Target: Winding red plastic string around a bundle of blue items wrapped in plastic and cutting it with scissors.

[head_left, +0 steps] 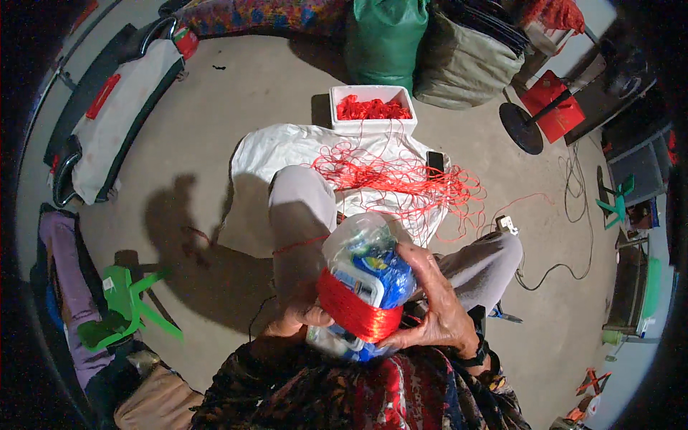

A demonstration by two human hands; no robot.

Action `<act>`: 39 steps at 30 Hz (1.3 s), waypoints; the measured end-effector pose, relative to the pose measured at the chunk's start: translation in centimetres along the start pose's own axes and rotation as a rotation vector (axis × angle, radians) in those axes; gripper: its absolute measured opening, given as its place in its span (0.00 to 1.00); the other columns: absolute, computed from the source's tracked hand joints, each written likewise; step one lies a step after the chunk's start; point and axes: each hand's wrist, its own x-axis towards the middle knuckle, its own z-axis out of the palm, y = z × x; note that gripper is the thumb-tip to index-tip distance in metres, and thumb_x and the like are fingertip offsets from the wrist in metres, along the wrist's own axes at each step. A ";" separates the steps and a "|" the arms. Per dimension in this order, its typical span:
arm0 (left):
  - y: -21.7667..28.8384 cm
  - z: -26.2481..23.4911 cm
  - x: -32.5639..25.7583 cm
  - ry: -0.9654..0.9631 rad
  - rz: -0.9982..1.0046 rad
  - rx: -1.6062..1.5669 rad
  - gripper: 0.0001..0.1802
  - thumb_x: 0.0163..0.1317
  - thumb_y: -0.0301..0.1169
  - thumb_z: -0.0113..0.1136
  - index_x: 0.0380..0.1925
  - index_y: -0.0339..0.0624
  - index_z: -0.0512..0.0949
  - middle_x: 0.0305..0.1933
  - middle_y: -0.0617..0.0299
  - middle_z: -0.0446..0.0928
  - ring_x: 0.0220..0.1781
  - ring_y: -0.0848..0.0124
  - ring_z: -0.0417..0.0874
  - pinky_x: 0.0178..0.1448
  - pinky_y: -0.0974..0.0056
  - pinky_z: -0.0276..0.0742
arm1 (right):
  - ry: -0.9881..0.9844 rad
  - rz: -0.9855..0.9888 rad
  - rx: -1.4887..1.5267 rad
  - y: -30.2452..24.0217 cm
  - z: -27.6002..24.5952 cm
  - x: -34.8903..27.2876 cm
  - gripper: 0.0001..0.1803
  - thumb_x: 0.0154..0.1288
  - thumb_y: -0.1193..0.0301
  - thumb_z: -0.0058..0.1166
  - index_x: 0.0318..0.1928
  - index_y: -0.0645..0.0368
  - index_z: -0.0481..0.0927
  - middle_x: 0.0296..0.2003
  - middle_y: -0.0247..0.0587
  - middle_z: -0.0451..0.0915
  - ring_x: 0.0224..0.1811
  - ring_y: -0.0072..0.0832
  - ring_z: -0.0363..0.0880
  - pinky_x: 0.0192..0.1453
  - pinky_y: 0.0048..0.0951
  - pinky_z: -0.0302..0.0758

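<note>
Both hands (444, 314) in a grip around a plastic-wrapped bundle (398, 283), left fingers (313, 315) mostly hidden

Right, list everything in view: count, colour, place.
Plastic-wrapped bundle: one, blue, white and clear, held at lower centre
Wound cord: one band, red, around the bundle
Cloth: one, white, on floor ahead
Loose cord: one tangle, red, over cloth and floor
Open box: one, white, red strands inside, at cloth's far edge
Phone: one, black, on cloth's right
Sacks: two, green and pale, beyond box
Stand: one, black, right side
Carton: one, red, beside stand
Stools: two, green, left and far right
Furniture: several, mixed colours, around the rim
Legs: two, pale trousers, either side
Left hand: one, bare, bundle's lower left
Right hand: one, bare, bundle's right
</note>
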 end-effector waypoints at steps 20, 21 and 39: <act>3.2 -1.4 3.1 -0.674 0.097 -0.290 0.29 0.68 0.43 0.45 0.63 0.37 0.59 0.50 0.51 0.75 0.47 0.56 0.79 0.49 0.51 0.73 | 0.301 0.325 0.522 2.6 0.7 -1.3 0.20 0.65 0.70 0.59 0.55 0.63 0.73 0.43 0.34 0.77 0.43 0.20 0.74 0.47 0.22 0.72; 3.2 -1.4 3.1 -0.720 0.057 -0.284 0.29 0.68 0.43 0.45 0.63 0.37 0.59 0.50 0.51 0.75 0.47 0.56 0.79 0.49 0.51 0.73 | 0.250 0.312 0.494 2.7 0.9 -1.5 0.19 0.66 0.69 0.58 0.55 0.62 0.74 0.41 0.32 0.78 0.40 0.17 0.74 0.43 0.21 0.72; 1.7 1.1 3.8 -0.589 0.026 -0.242 0.34 0.67 0.50 0.47 0.66 0.40 0.59 0.52 0.54 0.75 0.44 0.60 0.79 0.50 0.52 0.73 | 0.162 0.170 0.611 2.9 3.4 -0.7 0.22 0.62 0.69 0.62 0.54 0.61 0.73 0.45 0.31 0.76 0.45 0.19 0.70 0.52 0.24 0.70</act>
